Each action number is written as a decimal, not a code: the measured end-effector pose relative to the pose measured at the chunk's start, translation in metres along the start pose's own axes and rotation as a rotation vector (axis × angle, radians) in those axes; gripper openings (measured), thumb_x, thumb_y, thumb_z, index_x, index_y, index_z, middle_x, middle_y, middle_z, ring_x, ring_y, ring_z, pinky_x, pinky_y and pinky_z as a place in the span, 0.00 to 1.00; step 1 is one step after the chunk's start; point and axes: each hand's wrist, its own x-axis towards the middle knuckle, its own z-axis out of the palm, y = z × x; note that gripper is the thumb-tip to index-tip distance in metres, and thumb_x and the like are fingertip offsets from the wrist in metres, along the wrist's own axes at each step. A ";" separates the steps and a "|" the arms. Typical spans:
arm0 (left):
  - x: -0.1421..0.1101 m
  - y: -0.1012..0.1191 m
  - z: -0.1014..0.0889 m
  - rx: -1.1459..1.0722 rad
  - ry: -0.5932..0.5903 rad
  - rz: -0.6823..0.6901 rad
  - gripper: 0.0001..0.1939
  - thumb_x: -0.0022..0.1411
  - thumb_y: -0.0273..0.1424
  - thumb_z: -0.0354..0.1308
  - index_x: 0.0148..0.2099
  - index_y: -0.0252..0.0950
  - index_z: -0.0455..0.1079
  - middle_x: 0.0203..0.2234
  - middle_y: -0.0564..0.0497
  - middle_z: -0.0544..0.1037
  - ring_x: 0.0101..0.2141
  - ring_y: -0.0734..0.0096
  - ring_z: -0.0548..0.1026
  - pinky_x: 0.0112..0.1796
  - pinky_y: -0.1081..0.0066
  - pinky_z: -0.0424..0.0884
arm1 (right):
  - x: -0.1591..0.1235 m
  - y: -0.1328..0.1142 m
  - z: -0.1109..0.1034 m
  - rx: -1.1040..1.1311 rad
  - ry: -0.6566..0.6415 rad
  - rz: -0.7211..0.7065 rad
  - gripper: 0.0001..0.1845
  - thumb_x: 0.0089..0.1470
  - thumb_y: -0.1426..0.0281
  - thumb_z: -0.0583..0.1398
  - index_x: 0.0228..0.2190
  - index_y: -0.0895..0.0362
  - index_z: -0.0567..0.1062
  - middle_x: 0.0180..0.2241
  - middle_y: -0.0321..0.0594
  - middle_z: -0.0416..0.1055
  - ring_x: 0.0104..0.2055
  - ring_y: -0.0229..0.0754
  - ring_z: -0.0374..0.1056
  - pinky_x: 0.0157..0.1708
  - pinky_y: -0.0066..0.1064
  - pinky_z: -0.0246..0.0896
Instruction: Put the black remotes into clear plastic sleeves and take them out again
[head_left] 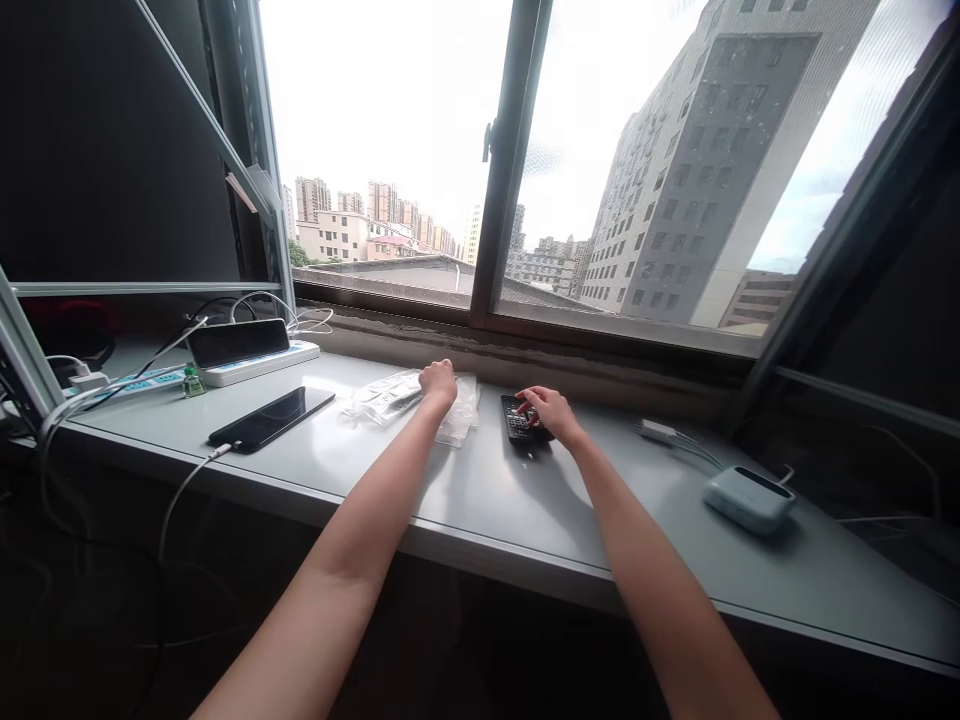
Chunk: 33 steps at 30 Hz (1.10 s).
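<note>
Black remote control [519, 420]: lies on the desk just right of centre, buttons facing up. Its long axis runs from the person toward the window, with the far end leaning slightly left.

Right hand [549, 412]: rests on the remote's near half, fingers curled down with their tips on the buttons. The thumb is hidden, so I cannot tell whether the hand grips the remote.

Left hand [439, 383]: sits loosely curled on a clear plastic bag [390, 398], left of the remote and well apart from the right hand. I cannot tell whether its fingers pinch the plastic.

Bag: crumpled and flat, spreading out on both sides of the left hand, with its long side running left to right.

Surface: a pale grey desk [465, 500] runs along under a window [510, 160], with high-rise buildings [697, 170] outside.

Left end: a black smartphone [271, 418] lies face up at a slant, with a white cable [187, 490] entering its near end. Beyond it, a dark tablet [238, 343] leans on a white power strip [281, 360], beside a small green bottle [193, 382].

Right end: a pale blue box [748, 500] lies near a white adapter [658, 432], and thin cables run between them.
</note>
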 end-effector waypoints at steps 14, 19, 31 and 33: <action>-0.005 0.001 -0.008 0.101 -0.119 -0.019 0.18 0.61 0.21 0.56 0.52 0.36 0.71 0.52 0.41 0.75 0.52 0.60 0.74 0.48 0.69 0.67 | -0.004 -0.003 -0.002 -0.071 -0.040 -0.008 0.15 0.62 0.64 0.51 0.38 0.54 0.77 0.32 0.34 0.79 0.23 0.35 0.70 0.27 0.26 0.59; -0.002 0.006 -0.025 0.069 -0.145 0.035 0.15 0.61 0.24 0.58 0.51 0.36 0.73 0.47 0.43 0.79 0.49 0.62 0.77 0.45 0.72 0.69 | -0.002 -0.002 -0.001 -0.064 -0.047 0.000 0.15 0.62 0.64 0.51 0.38 0.54 0.77 0.33 0.35 0.79 0.24 0.35 0.70 0.27 0.27 0.60; 0.000 -0.007 -0.028 -0.043 -0.509 0.066 0.11 0.53 0.18 0.66 0.41 0.26 0.74 0.34 0.39 0.82 0.31 0.66 0.82 0.34 0.76 0.76 | 0.000 -0.001 0.000 -0.089 -0.047 -0.007 0.15 0.62 0.65 0.51 0.38 0.54 0.77 0.33 0.34 0.79 0.24 0.35 0.70 0.28 0.27 0.61; 0.002 -0.009 -0.026 -0.081 -0.511 0.066 0.14 0.52 0.17 0.67 0.43 0.26 0.74 0.34 0.39 0.82 0.30 0.66 0.82 0.34 0.76 0.77 | 0.000 -0.001 0.000 -0.092 -0.049 -0.010 0.15 0.62 0.65 0.52 0.38 0.53 0.77 0.33 0.34 0.79 0.24 0.35 0.70 0.28 0.27 0.60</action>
